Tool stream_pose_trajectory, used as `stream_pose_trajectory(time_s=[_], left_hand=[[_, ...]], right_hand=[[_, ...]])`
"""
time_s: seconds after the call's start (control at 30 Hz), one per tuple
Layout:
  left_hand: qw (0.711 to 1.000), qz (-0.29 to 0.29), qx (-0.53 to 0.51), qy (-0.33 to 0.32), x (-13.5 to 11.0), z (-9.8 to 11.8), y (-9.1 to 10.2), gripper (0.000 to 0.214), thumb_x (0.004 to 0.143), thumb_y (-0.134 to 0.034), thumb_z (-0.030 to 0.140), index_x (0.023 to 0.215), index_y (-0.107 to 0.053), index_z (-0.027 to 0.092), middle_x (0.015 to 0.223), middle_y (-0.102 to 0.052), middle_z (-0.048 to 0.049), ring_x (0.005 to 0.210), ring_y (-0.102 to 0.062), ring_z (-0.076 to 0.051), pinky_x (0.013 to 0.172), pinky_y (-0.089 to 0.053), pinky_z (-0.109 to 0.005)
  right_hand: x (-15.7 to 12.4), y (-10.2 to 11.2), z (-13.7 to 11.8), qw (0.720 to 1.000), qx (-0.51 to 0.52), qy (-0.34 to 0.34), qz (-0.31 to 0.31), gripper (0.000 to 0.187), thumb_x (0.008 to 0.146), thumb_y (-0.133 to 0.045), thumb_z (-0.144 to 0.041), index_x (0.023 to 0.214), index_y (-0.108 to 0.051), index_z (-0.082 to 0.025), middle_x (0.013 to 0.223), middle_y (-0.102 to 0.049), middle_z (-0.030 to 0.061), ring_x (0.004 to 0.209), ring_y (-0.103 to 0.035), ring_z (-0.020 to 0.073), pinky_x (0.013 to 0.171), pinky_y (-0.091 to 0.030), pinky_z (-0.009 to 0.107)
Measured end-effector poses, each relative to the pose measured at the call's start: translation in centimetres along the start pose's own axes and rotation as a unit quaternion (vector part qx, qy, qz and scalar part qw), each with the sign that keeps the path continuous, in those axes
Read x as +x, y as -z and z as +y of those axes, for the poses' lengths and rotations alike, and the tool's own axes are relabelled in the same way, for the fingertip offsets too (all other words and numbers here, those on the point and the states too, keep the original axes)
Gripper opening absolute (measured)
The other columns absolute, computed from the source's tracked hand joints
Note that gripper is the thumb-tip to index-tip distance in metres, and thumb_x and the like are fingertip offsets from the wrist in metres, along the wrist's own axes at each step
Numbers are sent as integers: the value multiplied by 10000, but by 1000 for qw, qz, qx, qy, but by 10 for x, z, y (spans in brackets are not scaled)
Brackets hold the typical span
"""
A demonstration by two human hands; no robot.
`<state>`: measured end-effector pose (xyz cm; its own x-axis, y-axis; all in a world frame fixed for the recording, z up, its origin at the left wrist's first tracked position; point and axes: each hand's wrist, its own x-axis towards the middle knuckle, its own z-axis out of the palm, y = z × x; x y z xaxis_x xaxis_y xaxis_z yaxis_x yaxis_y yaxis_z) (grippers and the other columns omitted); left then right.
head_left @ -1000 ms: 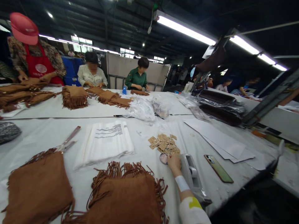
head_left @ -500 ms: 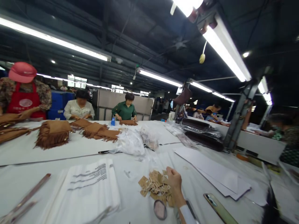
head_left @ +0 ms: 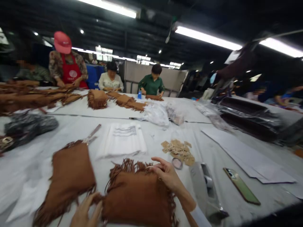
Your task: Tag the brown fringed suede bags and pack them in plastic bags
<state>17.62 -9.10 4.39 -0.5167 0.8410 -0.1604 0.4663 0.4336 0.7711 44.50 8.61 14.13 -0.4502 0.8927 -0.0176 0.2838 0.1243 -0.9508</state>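
A brown suede bag with fringe (head_left: 137, 198) lies in front of me on the white table (head_left: 156, 138). My right hand (head_left: 167, 176) rests on the bag's top right edge by the fringe, thumb and fingers drawn into a pinch; what they hold is too small to make out. My left hand (head_left: 85, 212) lies at the bag's lower left corner with its fingers stretched out against the suede. A second fringed brown bag (head_left: 71, 171) lies just to the left.
Scissors (head_left: 92, 135), a stack of white printed sheets (head_left: 123, 142), a heap of brown paper tags (head_left: 178, 149), a tape dispenser (head_left: 205, 186) and a phone (head_left: 241, 189) lie around. People (head_left: 110, 78) handle more fringed bags across the table.
The view dropped back down to the table. My right hand came off the tag heap to the bag's top edge. My left hand has come into view at the bag's corner.
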Motion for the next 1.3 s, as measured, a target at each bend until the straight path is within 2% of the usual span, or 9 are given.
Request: stream_pose_trajectory(time_s=[0.23, 0.37, 0.47, 0.63, 0.8, 0.9, 1.0, 1.1, 1.3], left_hand=[[953, -134, -260, -82, -29, 57, 3, 738, 753, -658, 372, 1409, -351, 233, 1371, -495, -114, 639, -571, -100, 601, -472, -251], [951, -176, -220, -127, -34, 71, -7, 306, 808, -600, 369, 1012, -683, 156, 886, -699, -57, 691, -584, -151, 642, -438, -247], [963, -162, -181, -121, -43, 61, -11, 267, 840, -538, 352, 714, -676, 160, 627, -643, -12, 620, -562, -145, 611, -402, -243], [966, -164, -180, -86, -60, 24, -12, 262, 846, -523, 359, 724, -667, 178, 678, -657, -12, 663, -572, -156, 643, -415, -249], [993, 43, -110, -16, -55, -22, -10, 244, 838, -518, 349, 962, -642, 179, 976, -662, -79, 923, -591, -217, 833, -435, -309], [999, 21, -33, 14, -43, -35, -11, 352, 794, -553, 299, 1111, -582, 148, 1043, -636, -107, 947, -579, -224, 856, -419, -321], [1000, -10, 5, 21, -33, -35, -13, 224, 749, -557, 238, 945, -619, 148, 818, -625, -67, 795, -566, -221, 771, -405, -327], [1000, -17, 3, 20, -30, -30, -15, 49, 711, -542, 174, 742, -579, 173, 720, -575, -38, 757, -541, -213, 742, -378, -323], [994, -17, -91, 58, -30, -26, -18, 58, 757, -495, 182, 792, -541, 186, 724, -586, -8, 707, -548, -164, 674, -398, -268]], right_hand=[[-45, -66, -20, 989, 1, 7, -149, 475, 830, -589, -339, 1275, -530, -183, 861, -746, 35, 773, -655, 170, 748, -507, 292], [-58, -83, -25, 982, -41, 43, -180, 300, 839, -577, -329, 1088, -666, -187, 871, -738, 29, 785, -658, 176, 725, -500, 264], [-65, -91, -20, 967, -82, 71, -229, 262, 879, -537, -379, 931, -726, -206, 864, -736, 23, 795, -659, 185, 704, -487, 246], [-73, -111, 3, 945, -176, 143, -237, 269, 892, -530, -379, 815, -750, -245, 758, -725, 30, 692, -649, 169, 624, -456, 239], [-62, -134, 23, 967, -165, 130, -141, 244, 848, -567, -391, 786, -737, -227, 764, -732, 53, 677, -659, 189, 625, -474, 268], [-50, -146, 40, 980, -140, 91, -111, 267, 837, -559, -410, 803, -739, -216, 813, -746, 64, 715, -675, 210, 665, -497, 290], [-44, -156, 60, 978, -160, 63, -116, 303, 839, -535, -433, 797, -743, -217, 825, -751, 69, 747, -684, 234, 693, -505, 318], [-45, -160, 76, 976, -176, 68, -106, 320, 848, -515, -440, 819, -744, -220, 854, -753, 73, 780, -688, 239, 740, -513, 333], [-47, -161, 84, 986, -137, 51, -76, 315, 831, -544, -476, 831, -740, -228, 860, -752, 56, 777, -691, 227, 745, -529, 317]])
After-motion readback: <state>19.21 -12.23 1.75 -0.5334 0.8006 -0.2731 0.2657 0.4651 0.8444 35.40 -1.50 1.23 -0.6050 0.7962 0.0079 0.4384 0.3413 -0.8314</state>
